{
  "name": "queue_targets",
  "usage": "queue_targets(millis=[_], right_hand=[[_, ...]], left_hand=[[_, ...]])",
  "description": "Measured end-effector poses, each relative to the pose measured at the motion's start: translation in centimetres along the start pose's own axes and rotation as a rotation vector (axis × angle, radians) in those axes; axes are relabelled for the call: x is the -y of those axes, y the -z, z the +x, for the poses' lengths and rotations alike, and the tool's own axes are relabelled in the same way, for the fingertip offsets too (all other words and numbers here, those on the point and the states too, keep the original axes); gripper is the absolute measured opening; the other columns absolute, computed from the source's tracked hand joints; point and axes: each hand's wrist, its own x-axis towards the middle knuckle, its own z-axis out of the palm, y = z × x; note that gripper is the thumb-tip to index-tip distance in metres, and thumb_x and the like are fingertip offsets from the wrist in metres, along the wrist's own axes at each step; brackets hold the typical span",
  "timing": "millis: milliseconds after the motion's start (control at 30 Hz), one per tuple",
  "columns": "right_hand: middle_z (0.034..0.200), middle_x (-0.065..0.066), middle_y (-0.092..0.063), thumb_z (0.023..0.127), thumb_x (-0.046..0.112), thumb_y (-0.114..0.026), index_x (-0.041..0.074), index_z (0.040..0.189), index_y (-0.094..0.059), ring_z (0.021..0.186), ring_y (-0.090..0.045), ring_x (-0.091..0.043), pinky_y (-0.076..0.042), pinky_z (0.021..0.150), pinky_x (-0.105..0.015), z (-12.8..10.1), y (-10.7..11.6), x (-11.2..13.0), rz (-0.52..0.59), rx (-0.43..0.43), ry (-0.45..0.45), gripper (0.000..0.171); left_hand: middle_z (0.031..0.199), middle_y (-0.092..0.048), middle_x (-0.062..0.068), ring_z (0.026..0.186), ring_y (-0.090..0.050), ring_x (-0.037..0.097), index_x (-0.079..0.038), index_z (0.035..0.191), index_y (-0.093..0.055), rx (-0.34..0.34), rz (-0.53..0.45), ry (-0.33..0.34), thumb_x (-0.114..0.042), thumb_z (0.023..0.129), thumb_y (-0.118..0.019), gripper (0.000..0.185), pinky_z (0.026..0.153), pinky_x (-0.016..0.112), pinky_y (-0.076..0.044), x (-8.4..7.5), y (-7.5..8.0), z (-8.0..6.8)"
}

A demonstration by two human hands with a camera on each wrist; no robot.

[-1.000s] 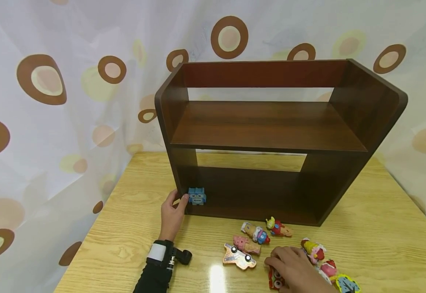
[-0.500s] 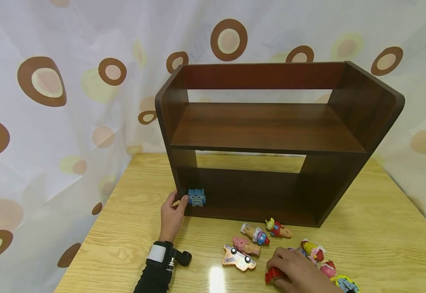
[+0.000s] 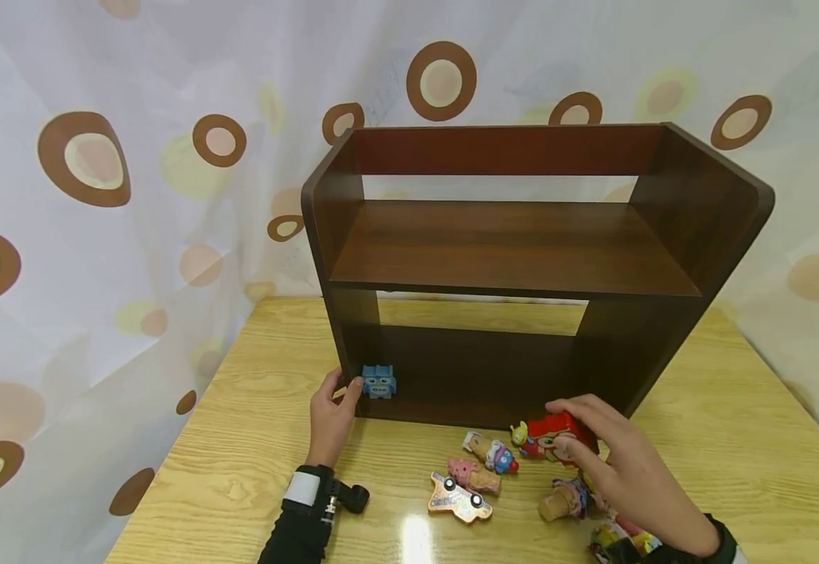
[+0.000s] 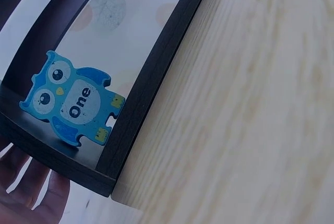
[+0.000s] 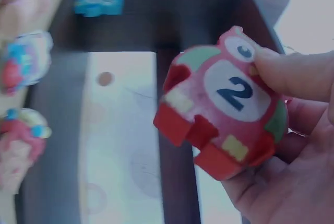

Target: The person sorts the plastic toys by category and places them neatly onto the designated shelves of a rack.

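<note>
The fingers [image 5: 292,72] of the right hand [image 3: 621,462] are curled round a red owl piece [image 5: 222,101] marked with the numeral 2, the thumb pressing on its face and the palm behind it. In the head view the piece [image 3: 557,433] is held just above the wooden table [image 3: 240,462], close in front of the lower opening of the dark brown shelf unit [image 3: 522,258], towards its right half.

The left hand [image 3: 332,415] rests on the table at the shelf's lower left corner, its fingers loosely bent and its thumb up against the front edge of the left side panel. Whether the thumb touches anything beyond that edge cannot be told. Just beside it, inside the bottom compartment, a blue owl piece [image 4: 70,98] stands upright on the bottom board, reading "One" on its belly; it sits against the left wall [image 3: 379,381].

On the table between the two hands lie more small figures: a flat car-shaped piece [image 3: 459,497], a pink figure [image 3: 473,472] just behind it, and a blue and red figure [image 3: 492,452] nearer the shelf. A green-headed figure [image 3: 520,433] lies partly hidden by the red owl. Beneath the right hand's wrist lie further colourful pieces [image 3: 571,497], partly covered. A white curtain with brown rings [image 3: 85,157] hangs behind the table.
</note>
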Motion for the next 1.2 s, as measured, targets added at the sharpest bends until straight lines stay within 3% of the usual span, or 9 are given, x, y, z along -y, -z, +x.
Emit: queue_targets(millis=[100, 267, 500, 800, 1033, 1200], right_hand=[[0.107, 0.006, -0.065, 0.089, 0.006, -0.07, 0.016, 0.119, -0.065, 0.076, -0.046, 0.004, -0.038, 0.06, -0.018, 0.5, 0.9, 0.3, 0.001, -0.058, -0.018, 0.031], [0.106, 0.002, -0.069, 0.083, 0.003, -0.076, 0.017, 0.115, -0.069, 0.09, -0.053, 0.009, -0.042, 0.07, -0.009, 1.2, 1.7, 0.7, -0.015, -0.146, -0.011, 0.037], [0.089, 0.006, -0.059, 0.077, 0.0, -0.08, 0.018, 0.112, -0.071, 0.072, -0.047, 0.0, -0.042, 0.058, -0.015, 2.3, 2.0, 1.4, 0.013, -0.203, -0.054, 0.04], [0.087, 0.003, -0.062, 0.083, 0.009, -0.079, 0.016, 0.111, -0.07, 0.071, -0.051, -0.002, -0.046, 0.062, -0.02, 4.8, 1.2, 1.7, 0.043, -0.159, -0.108, 0.031], [0.086, -0.001, -0.066, 0.084, 0.011, -0.078, 0.012, 0.112, -0.067, 0.071, -0.055, -0.003, -0.048, 0.063, -0.022, 6.2, 0.0, 1.8, 0.062, -0.103, -0.137, 0.029], [0.088, -0.002, -0.068, 0.086, 0.015, -0.077, 0.012, 0.111, -0.067, 0.074, -0.058, -0.006, -0.049, 0.065, -0.022, 6.8, -1.2, 1.8, 0.093, -0.074, -0.195, 0.026]], left_hand=[[0.131, -0.063, 0.018, 0.124, -0.056, 0.032, -0.003, 0.135, -0.058, -0.004, 0.0, 0.002, -0.016, 0.1, -0.058, 0.038, 0.106, 0.051, -0.047, -0.1, 0.0, 0.0], [0.132, -0.063, 0.018, 0.124, -0.056, 0.032, -0.003, 0.135, -0.058, -0.004, -0.004, 0.0, -0.016, 0.099, -0.059, 0.038, 0.105, 0.051, -0.047, -0.1, 0.1, 0.0], [0.13, -0.064, 0.017, 0.122, -0.058, 0.029, -0.004, 0.135, -0.059, -0.008, 0.012, 0.005, -0.016, 0.099, -0.059, 0.037, 0.1, 0.04, -0.05, -0.1, 0.0, 0.3], [0.131, -0.062, 0.02, 0.124, -0.057, 0.033, -0.002, 0.136, -0.057, 0.001, 0.006, 0.003, -0.016, 0.1, -0.058, 0.039, 0.104, 0.052, -0.048, -0.1, -0.3, 0.3], [0.132, -0.063, 0.015, 0.124, -0.057, 0.03, -0.008, 0.136, -0.058, -0.014, 0.022, 0.008, -0.02, 0.099, -0.06, 0.038, 0.105, 0.052, -0.048, 2.6, -0.6, 1.4], [0.133, -0.063, 0.012, 0.125, -0.057, 0.028, -0.011, 0.136, -0.059, -0.01, 0.015, -0.001, -0.025, 0.098, -0.062, 0.04, 0.105, 0.05, -0.048, 3.4, -0.3, 1.3]])
